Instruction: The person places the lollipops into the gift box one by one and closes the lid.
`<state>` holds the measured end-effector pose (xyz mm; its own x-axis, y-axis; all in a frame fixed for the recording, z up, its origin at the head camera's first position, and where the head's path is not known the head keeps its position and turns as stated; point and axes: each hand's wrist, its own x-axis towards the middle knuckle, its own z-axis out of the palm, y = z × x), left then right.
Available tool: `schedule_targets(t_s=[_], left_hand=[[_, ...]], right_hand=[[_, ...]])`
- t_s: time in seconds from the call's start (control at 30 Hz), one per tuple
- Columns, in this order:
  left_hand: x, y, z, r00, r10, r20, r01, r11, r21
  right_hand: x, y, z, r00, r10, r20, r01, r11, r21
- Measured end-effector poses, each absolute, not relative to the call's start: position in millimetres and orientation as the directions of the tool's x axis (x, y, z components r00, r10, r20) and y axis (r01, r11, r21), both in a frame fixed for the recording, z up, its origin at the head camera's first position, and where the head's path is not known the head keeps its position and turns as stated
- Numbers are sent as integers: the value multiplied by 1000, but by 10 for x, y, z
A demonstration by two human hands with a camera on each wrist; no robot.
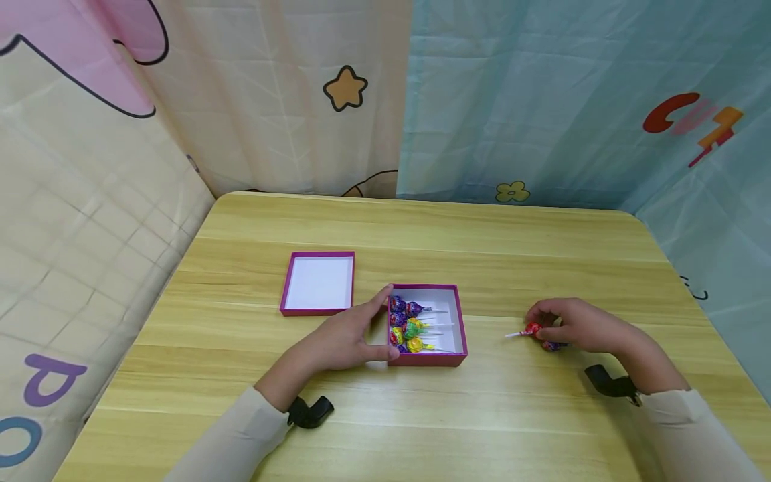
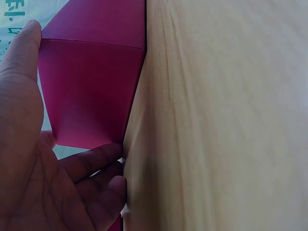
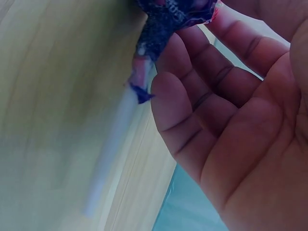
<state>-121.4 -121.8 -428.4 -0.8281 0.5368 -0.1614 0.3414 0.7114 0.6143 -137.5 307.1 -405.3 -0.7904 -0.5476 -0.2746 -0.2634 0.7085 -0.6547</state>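
My left hand (image 1: 343,335) grips the left side of a magenta box (image 1: 462,328), thumb at the near corner and a finger at the far one. In the left wrist view the thumb and fingers of the left hand (image 2: 29,144) span the box's outer wall (image 2: 91,91). Inside lie several wrapped lollipops (image 1: 412,328), purple, yellow and green, their sticks pointing right. To the right, my right hand (image 1: 581,326) pinches a red lollipop (image 1: 533,329) with its stick pointing left. A purple lollipop (image 3: 161,29) is just under the fingers, partly hidden.
A matching box lid (image 1: 319,284), its white inside facing up, lies behind and left of the box. The wooden table (image 1: 512,428) carries everything, and printed curtains (image 1: 512,87) hang along its back and sides.
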Motion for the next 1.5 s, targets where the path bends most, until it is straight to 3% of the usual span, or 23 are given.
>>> schedule_targets(t_s=[0.5,0.87,1.5], left_hand=[[-1196,-1220,-4256,-828,537,-160,349,717,604],[-1196,-1217,-4256,-826,535,-175,338,719,607],[-1197,-1219,-4252,-829,531,-174,336,722,606]], right_hand=[[-1374,3016,-3938,-831,-526,-182,-315,714,-625],[-1394,2829,-3831,-835,-547,-59,-414,696,-587],[-1458,2639,-3690,-831,-556,14,-470,689,-552]])
